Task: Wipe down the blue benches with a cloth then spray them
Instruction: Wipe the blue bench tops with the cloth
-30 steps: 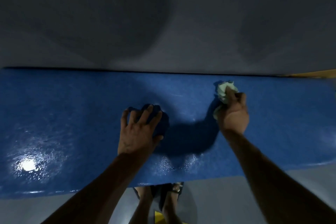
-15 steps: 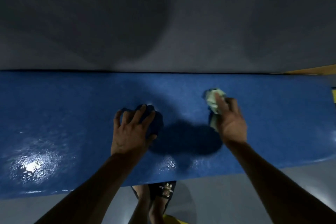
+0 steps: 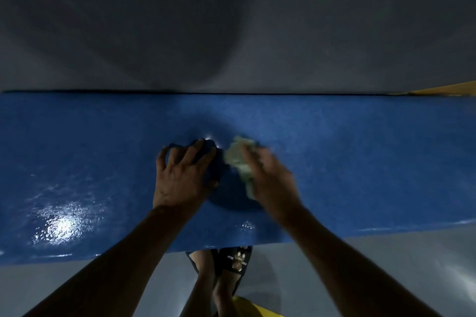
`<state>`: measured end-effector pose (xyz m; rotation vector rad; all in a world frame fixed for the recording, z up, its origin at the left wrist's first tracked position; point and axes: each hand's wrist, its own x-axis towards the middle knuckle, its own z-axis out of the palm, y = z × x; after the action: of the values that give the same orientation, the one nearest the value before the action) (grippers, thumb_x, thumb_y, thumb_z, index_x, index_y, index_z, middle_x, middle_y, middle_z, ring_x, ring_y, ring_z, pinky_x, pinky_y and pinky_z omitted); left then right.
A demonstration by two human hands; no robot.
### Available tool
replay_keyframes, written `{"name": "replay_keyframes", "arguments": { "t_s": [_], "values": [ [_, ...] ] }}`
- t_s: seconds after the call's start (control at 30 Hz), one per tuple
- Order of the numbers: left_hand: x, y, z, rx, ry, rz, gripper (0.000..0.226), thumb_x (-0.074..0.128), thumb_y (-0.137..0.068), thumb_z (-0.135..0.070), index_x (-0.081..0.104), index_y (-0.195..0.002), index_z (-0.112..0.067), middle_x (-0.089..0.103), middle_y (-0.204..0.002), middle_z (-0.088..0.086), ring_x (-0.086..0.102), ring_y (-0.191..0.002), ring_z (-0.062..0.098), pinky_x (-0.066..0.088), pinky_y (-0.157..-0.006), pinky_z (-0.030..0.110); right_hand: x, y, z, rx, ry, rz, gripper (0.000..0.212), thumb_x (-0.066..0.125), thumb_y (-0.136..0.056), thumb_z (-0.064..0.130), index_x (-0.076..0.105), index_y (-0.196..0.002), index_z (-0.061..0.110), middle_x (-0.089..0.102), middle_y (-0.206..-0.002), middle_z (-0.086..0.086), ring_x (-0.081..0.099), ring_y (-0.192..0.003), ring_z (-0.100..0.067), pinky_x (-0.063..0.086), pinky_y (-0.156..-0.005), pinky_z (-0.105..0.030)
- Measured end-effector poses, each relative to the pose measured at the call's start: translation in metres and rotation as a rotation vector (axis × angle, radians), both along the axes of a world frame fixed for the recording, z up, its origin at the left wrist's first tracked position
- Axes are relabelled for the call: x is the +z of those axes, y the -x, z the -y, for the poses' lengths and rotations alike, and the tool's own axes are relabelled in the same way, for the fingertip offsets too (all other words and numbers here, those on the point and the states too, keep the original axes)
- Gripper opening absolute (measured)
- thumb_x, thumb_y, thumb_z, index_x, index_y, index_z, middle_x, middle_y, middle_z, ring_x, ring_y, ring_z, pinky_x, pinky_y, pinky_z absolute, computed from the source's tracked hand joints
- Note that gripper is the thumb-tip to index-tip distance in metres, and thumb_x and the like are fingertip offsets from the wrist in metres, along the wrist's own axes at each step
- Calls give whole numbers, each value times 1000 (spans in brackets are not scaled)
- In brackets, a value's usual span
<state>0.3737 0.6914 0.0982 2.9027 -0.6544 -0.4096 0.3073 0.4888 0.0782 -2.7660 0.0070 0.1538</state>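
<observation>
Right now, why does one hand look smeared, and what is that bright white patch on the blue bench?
Head view: the right hand and its pale cloth are motion-blurred, while the left hand, pressed on the bench, is sharp. Head view: the white patch is glare from a light on the glossy surface. Head view: the room is dim, both hands cast dark shadows, and the wide lens bows the bench's edges.

Bench (image 3: 360, 162) top open left and right; left hand (image 3: 180, 177) just beside cloth (image 3: 239, 159) blocks leftward path.
</observation>
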Motion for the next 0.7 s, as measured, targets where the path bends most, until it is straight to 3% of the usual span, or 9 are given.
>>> {"name": "replay_keyframes", "arguments": {
  "t_s": [0.1,0.17,0.3,0.43,0.5,0.57,0.6,0.67,0.7],
  "values": [
    [-2,1,2,19,-4,-16,71,72,-70,-52,50,-135,-37,46,-146,-4,45,-116,34,30,-106,56,5,30,78,-331,11,-87,61,40,-94,27,25,-154,33,39,-138,-6,55,-110,-33,50,-84,-40],
    [-3,2,3,16,-13,-7,71,72,-71,-52,48,-136,-37,46,-147,-4,44,-116,34,30,-107,55,9,43,104,-520,33,-71,67,49,-91,24,25,-154,31,36,-135,-6,53,-109,-35,48,-85,-42],
    [-5,5,2,4,-30,8,71,71,-72,-51,47,-137,-36,45,-147,-4,45,-117,34,30,-107,55,-1,41,56,-693,63,5,74,57,-82,11,32,-151,15,41,-130,-19,56,-97,-43,51,-77,-45],
    [-6,6,1,-7,-29,25,73,73,-71,-51,47,-138,-35,46,-146,-2,46,-115,35,32,-105,56,4,38,-49,-549,-131,-43,50,55,-92,22,47,-141,25,56,-128,-9,62,-102,-27,57,-79,-43],
    [-5,8,1,-18,-34,18,77,74,-71,-51,46,-140,-33,45,-147,-1,46,-116,35,32,-104,56,10,46,-76,-320,-115,-80,66,61,-80,14,45,-144,18,55,-128,-12,62,-99,-27,57,-74,-39],
    [-5,9,1,-27,-40,13,78,75,-70,-51,47,-140,-31,44,-148,0,46,-118,36,31,-105,57,7,59,-59,-117,-65,-113,74,57,-75,15,42,-147,18,55,-124,-9,61,-93,-28,56,-69,-38],
    [-5,10,0,-29,-38,13,75,72,-73,-53,47,-140,-31,43,-149,0,45,-120,36,30,-106,57,8,64,-40,-46,-1,-111,67,53,-80,18,43,-146,23,56,-122,-3,61,-93,-27,55,-71,-35],
    [-4,11,-3,-27,-14,20,67,60,-78,-55,48,-139,-32,42,-150,-2,45,-124,35,29,-107,57,9,80,8,-135,39,-107,44,49,-96,30,48,-140,34,56,-115,14,61,-99,-22,50,-75,-24],
    [-2,12,-6,-20,8,21,64,56,-79,-54,49,-139,-32,42,-150,-2,44,-126,33,29,-108,57,12,89,34,-202,84,-109,46,55,-95,30,47,-140,33,55,-116,12,61,-98,-24,49,-73,-26]
  ]
}}
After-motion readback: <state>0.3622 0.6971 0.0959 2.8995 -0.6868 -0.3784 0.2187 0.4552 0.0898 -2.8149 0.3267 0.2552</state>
